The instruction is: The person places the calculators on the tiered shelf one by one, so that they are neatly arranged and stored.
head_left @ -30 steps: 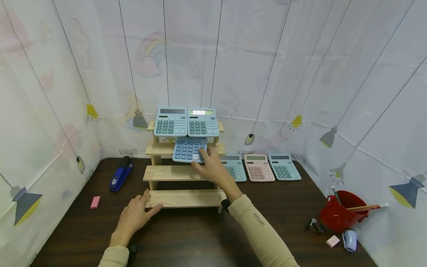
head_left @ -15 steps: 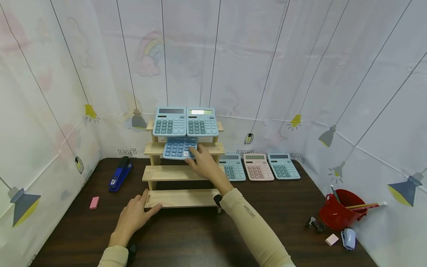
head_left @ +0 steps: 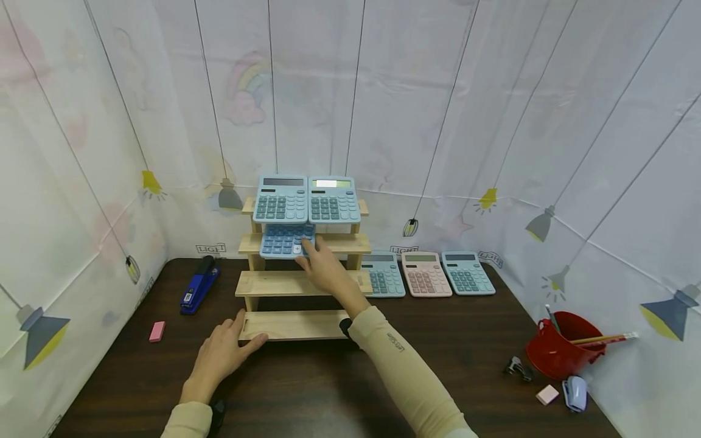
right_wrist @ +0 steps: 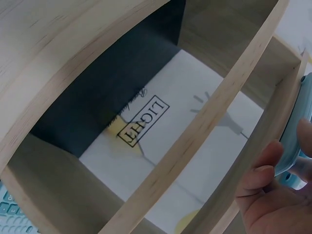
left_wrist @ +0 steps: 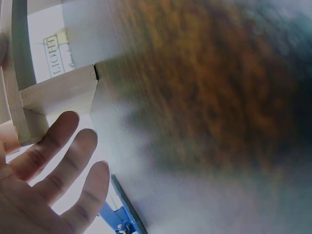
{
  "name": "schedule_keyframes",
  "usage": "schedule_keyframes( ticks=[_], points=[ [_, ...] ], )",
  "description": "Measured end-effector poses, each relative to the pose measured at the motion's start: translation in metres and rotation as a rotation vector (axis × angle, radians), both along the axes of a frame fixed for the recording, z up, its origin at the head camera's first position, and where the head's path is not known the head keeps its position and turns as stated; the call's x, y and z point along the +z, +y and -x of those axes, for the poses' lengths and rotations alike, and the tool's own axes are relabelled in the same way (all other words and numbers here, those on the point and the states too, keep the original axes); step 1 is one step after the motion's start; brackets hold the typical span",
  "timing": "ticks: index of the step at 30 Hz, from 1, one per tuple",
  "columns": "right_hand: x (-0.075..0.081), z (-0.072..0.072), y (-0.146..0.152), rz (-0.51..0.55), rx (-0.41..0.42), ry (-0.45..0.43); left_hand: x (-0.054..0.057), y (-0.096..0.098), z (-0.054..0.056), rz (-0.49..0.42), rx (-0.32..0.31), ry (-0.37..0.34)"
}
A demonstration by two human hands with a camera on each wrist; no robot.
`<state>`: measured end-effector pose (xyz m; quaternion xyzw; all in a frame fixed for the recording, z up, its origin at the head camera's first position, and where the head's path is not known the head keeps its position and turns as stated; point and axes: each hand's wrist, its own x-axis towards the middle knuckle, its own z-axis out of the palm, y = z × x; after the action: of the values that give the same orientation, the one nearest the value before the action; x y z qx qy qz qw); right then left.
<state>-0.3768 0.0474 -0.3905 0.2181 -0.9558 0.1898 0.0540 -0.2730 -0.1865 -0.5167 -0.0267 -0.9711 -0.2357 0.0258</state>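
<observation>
A wooden stepped shelf (head_left: 296,325) stands on the dark table. On its second step from the top sits a blue calculator (head_left: 282,241), placed to the left. My right hand (head_left: 328,271) pinches that calculator's lower right corner; the right wrist view shows curled fingers (right_wrist: 265,168) at the calculator's edge (right_wrist: 295,131). Two light blue calculators, a left one (head_left: 280,199) and a right one (head_left: 334,199), lean side by side on the top step. My left hand (head_left: 219,359) touches the lowest step's left end, its fingers (left_wrist: 80,153) fairly straight and spread in the left wrist view.
Right of the shelf lie a teal calculator (head_left: 385,277), a pink one (head_left: 426,275) and another light blue one (head_left: 468,274). A blue stapler (head_left: 199,286) and pink eraser (head_left: 157,331) lie left. Far right are a red bucket (head_left: 558,353), black clip, pale eraser and small stapler (head_left: 575,393).
My right hand has slid the blue calculator leftward along the second step, until it sits under the top left calculator. The left hand stays at the shelf's lower left corner.
</observation>
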Motion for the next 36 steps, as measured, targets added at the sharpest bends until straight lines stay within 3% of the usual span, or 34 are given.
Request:
schedule_keyframes(
  ticks=[7, 19, 26, 32, 36],
  points=[
    [-0.001, 0.003, -0.008, -0.041, -0.02, -0.009, 0.0, 0.003, -0.001, 0.002, -0.001, -0.005],
    [0.003, 0.002, -0.016, -0.012, -0.021, -0.066, -0.001, 0.004, 0.001, 0.015, 0.003, -0.004],
    [0.001, -0.006, -0.006, 0.027, 0.0, -0.056, 0.001, 0.005, 0.001, 0.013, -0.003, -0.007],
    [-0.001, -0.02, 0.015, 0.112, 0.018, 0.036, 0.003, 0.003, 0.0, 0.013, 0.003, 0.001],
    [-0.002, -0.028, 0.037, 0.17, 0.018, 0.16, 0.003, 0.003, 0.0, 0.015, 0.008, -0.006]
  ],
)
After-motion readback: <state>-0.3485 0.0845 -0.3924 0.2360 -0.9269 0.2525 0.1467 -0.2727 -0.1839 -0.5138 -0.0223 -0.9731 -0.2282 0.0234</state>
